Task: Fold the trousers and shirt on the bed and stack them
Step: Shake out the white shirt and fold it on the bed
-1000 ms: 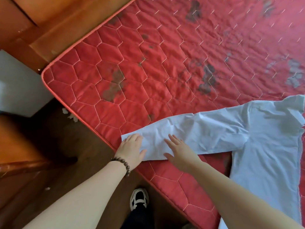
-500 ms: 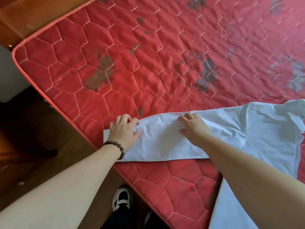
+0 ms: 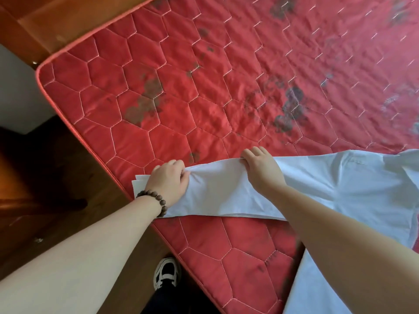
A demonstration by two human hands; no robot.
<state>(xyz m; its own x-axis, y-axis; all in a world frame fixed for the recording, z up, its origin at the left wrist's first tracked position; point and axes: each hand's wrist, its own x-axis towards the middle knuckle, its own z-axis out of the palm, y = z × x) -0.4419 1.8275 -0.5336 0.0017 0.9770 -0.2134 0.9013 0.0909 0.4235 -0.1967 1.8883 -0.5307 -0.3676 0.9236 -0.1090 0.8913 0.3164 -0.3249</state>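
A white long-sleeved shirt (image 3: 353,191) lies spread on the red quilted mattress (image 3: 204,91), its body running off the right edge of the view. One sleeve (image 3: 217,191) stretches left toward the mattress edge. My left hand (image 3: 169,181), with a bead bracelet on the wrist, pinches the sleeve's far edge near the cuff. My right hand (image 3: 260,168) grips the same far edge further up the sleeve. The cloth bunches between both hands. No trousers are in view.
The mattress edge (image 3: 74,130) runs diagonally from the upper left down toward me. Dark wooden floor (image 3: 45,177) and wooden furniture (image 3: 56,17) lie to the left. My shoe (image 3: 166,271) stands on the floor beside the bed. Dark stains mark the mattress.
Both hands went from lying flat on the sleeve to closing on its far edge. The sleeve's edge has lifted and bunched between them.
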